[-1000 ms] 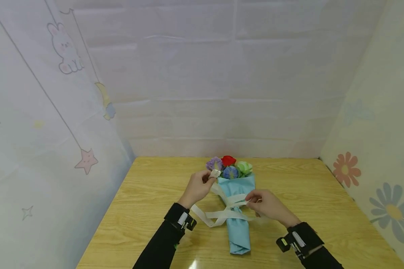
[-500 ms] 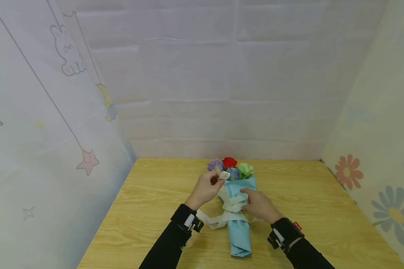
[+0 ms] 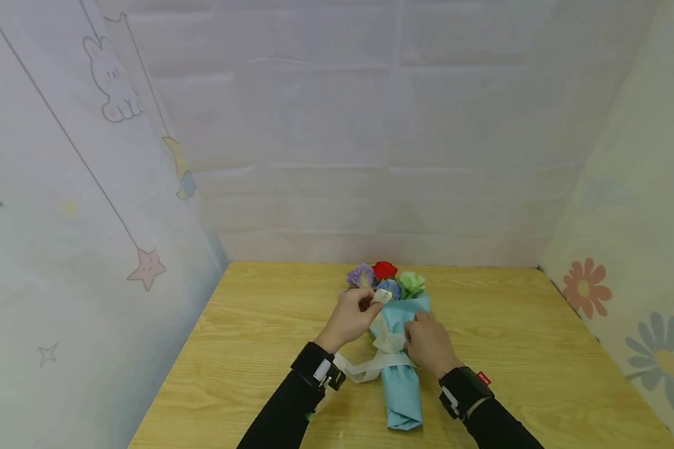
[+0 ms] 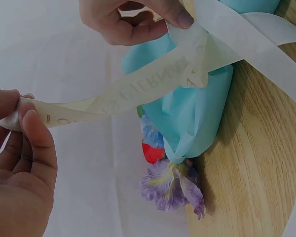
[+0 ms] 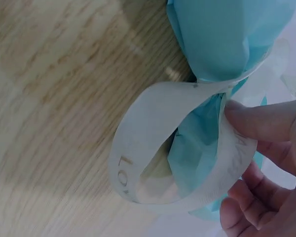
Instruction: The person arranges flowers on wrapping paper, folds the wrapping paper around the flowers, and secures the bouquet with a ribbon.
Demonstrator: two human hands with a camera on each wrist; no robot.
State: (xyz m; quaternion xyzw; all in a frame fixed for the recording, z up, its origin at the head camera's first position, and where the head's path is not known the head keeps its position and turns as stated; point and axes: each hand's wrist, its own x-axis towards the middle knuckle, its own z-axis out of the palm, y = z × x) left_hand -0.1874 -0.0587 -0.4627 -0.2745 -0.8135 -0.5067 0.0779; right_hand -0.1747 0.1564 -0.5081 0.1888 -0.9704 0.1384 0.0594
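A bouquet in light blue wrapping lies on the table, flower heads toward the far edge. Cream printed ribbon crosses its narrow waist, and one tail hangs off to the left. Beside the flowers, my left hand pinches the ribbon's end between thumb and fingers; the strip runs taut from there to the waist. My right hand pinches the ribbon over the wrapping, its thumb pressing near the gathered waist. In the right wrist view a wide ribbon loop stands out beside that thumb.
Purple, red, blue and green flowers poke out of the wrapping's top. The wooden table ends at a pale sheet backdrop, with printed sheets on both sides.
My left hand has shifted slightly right with the ribbon end. My right hand has moved left and up, from loosely handling a strand beside the bouquet to pinching the ribbon over the wrapping.
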